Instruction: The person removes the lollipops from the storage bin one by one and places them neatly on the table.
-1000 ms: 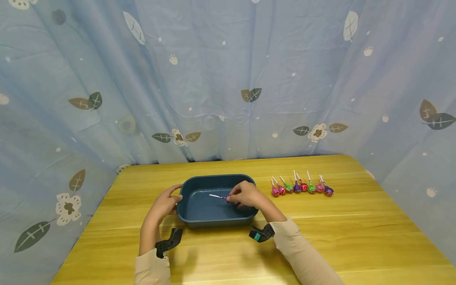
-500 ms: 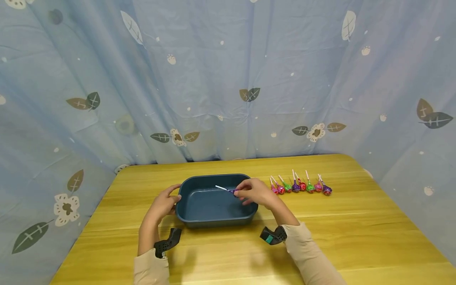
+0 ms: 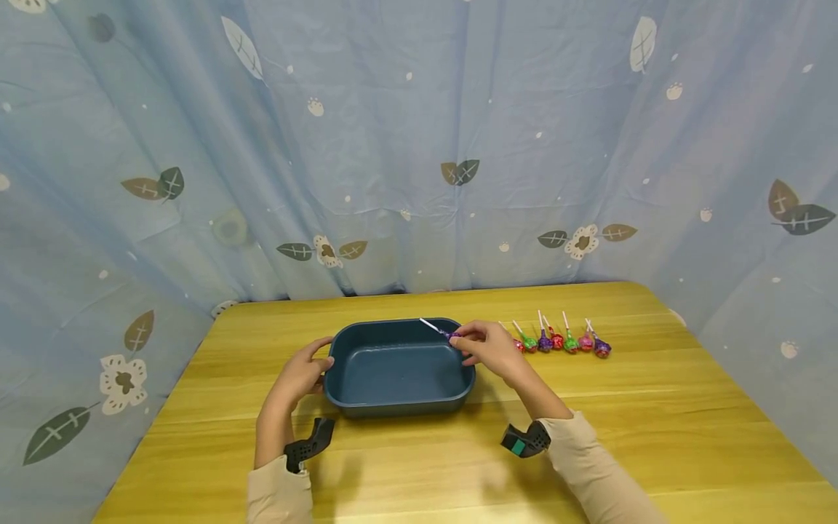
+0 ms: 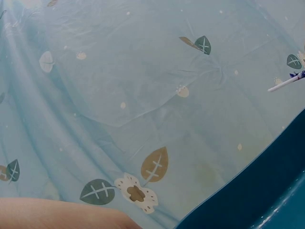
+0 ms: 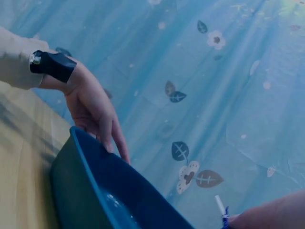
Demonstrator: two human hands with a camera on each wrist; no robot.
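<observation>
A dark blue plastic basin stands on the table with nothing visible inside it. My left hand grips its left end, the thumb at the rim and the fingers outside the wall; the right wrist view shows this left hand too. Above the basin's right end, my right hand pinches a purple-wrapped lollipop near its head. Its white stick points up and to the left, while the fingers partly hide the head. In the left wrist view the lollipop appears at the right edge.
Several wrapped lollipops in pink, red, green and purple lie in a row right of the basin, sticks pointing away; my right hand hides some of the leftmost ones. A patterned blue curtain hangs behind the wooden table.
My right hand has risen out of the basin and moved right toward its right rim, carrying the purple lollipop, whose stick now tilts upward more. The left hand stays on the basin.
</observation>
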